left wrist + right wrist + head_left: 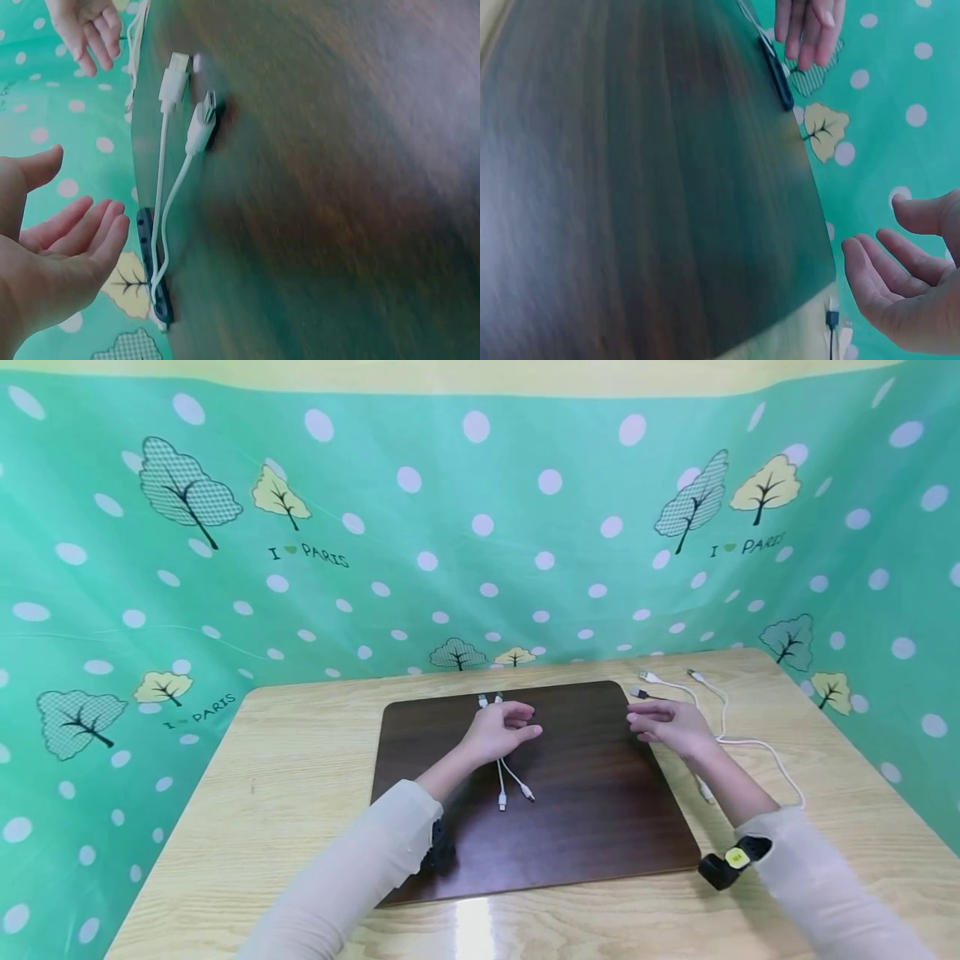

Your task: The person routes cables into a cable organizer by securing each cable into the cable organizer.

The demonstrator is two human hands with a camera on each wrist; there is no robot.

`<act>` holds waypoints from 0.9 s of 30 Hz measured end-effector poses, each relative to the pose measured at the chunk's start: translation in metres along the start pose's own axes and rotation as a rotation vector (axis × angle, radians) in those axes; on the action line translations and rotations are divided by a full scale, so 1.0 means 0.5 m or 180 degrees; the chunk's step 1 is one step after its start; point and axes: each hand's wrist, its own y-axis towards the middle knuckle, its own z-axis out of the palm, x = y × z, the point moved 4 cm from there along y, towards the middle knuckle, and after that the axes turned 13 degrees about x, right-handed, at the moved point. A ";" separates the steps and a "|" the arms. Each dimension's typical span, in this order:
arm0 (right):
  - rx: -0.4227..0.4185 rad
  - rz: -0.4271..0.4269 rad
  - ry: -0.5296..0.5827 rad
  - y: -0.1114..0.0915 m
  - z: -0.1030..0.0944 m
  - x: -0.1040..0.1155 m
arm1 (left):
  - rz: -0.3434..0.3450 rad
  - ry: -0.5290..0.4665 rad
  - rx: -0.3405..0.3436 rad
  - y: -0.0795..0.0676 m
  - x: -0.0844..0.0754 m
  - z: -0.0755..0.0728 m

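Observation:
My left hand point(498, 731) hovers over the far part of a dark wooden board point(585, 810), fingers relaxed and holding nothing. Beneath it lie two white charging cables point(163, 165), their plugs pointing toward me. They run across a black slotted strip point(145, 229), seemingly a cable holder, near the board's far edge. The hand hides most of this strip in the head view. My right hand point(671, 727) is raised at the board's right edge, loosely curled around nothing. Close by it is a small black plug point(640, 692).
Several white cables point(750, 742) lie loosely on the light wood table point(300, 760), right of the board. A green dotted cloth point(517, 527) hangs behind the table and along its sides.

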 end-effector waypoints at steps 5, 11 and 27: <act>-0.0055 -0.0018 -0.0044 0.000 -0.034 -0.006 | 0.0006 -0.0026 0.0101 0.000 -0.008 0.018; -0.0182 0.0073 -0.0225 -0.001 -0.077 -0.011 | 0.0065 -0.0035 0.0211 0.001 -0.020 0.037; -0.0532 0.0339 -0.0304 0.005 -0.187 -0.044 | 0.0029 -0.0212 0.0372 0.000 -0.041 0.091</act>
